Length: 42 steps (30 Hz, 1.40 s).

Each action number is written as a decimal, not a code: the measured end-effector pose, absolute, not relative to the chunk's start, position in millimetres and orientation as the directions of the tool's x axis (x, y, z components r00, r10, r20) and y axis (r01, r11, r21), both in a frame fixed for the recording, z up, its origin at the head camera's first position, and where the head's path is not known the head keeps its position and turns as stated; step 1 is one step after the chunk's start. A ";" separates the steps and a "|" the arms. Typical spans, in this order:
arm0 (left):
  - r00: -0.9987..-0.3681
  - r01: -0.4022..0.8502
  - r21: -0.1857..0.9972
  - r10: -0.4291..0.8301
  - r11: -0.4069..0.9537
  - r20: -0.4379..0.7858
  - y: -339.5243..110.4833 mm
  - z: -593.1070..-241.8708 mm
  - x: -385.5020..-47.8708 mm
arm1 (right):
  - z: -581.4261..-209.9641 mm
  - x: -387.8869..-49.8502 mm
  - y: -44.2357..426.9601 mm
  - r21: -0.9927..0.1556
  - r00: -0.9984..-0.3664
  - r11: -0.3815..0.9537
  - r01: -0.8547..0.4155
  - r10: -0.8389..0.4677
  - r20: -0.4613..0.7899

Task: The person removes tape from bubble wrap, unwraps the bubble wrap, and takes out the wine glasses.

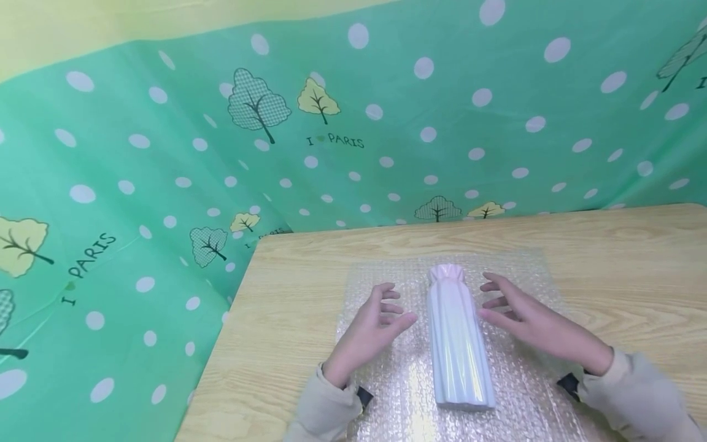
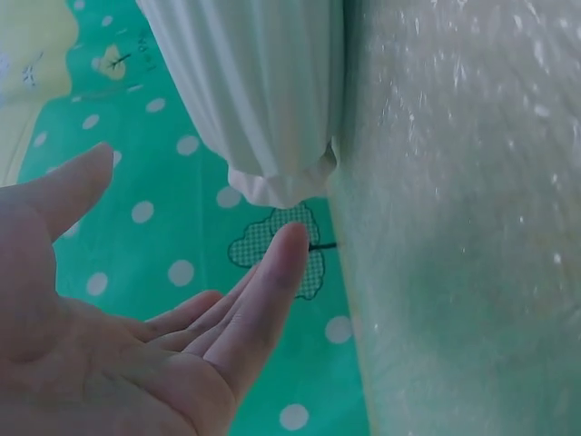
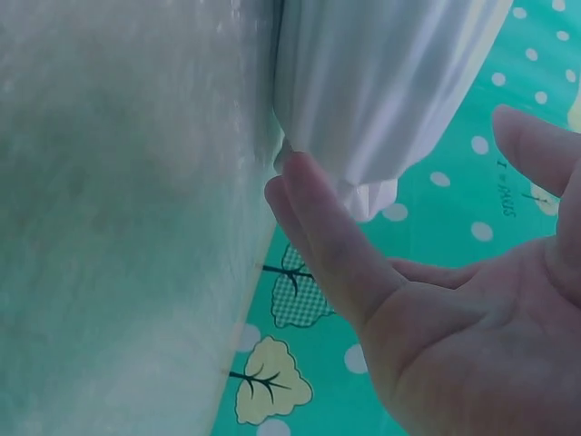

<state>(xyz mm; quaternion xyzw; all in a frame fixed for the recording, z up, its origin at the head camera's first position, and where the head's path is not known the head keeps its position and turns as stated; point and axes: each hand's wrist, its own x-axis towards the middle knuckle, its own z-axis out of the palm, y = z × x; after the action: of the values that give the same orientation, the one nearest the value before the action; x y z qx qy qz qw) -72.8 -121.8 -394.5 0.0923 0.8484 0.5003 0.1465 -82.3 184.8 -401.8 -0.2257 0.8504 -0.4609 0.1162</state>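
1. My vase (image 1: 461, 344) lies on its side on the bubble wrap (image 1: 397, 380), neck pointing away from me.
2. My left hand (image 1: 371, 330) and right hand (image 1: 531, 319) flank it, fingers loosely parted, grasping nothing.
3. The wrap is laid flat; none covers the vase yet, so I seem barely begun.

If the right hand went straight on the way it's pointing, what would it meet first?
Probably the vase, near its pinkish neck. The head view shows a gap between it and the right hand, whose height is hard to judge.
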 end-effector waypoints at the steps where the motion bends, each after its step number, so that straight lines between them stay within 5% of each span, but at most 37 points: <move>1: -0.938 0.011 0.876 0.309 0.482 -0.157 -120.6 -395.1 -72.9 | -402.4 -82.0 183.9 -0.838 -0.871 0.471 -0.276 -0.492 0.010; 33: -0.843 -0.027 0.938 0.497 0.345 -0.207 -94.3 -416.2 -70.6 | -406.3 -75.0 163.8 -0.911 -0.844 0.403 -0.085 -0.516 -0.149; 42: -0.834 0.049 0.925 0.525 0.377 -0.170 -90.8 -419.6 -67.4 | -408.0 -74.4 164.6 -0.910 -0.845 0.407 -0.081 -0.513 -0.155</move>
<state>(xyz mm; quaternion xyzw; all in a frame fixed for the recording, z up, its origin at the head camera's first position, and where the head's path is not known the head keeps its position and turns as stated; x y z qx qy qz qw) -67.4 -90.8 -419.6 0.1797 0.7986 0.5283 0.2254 -74.4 164.6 -408.0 -0.1828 0.8120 -0.5128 0.2106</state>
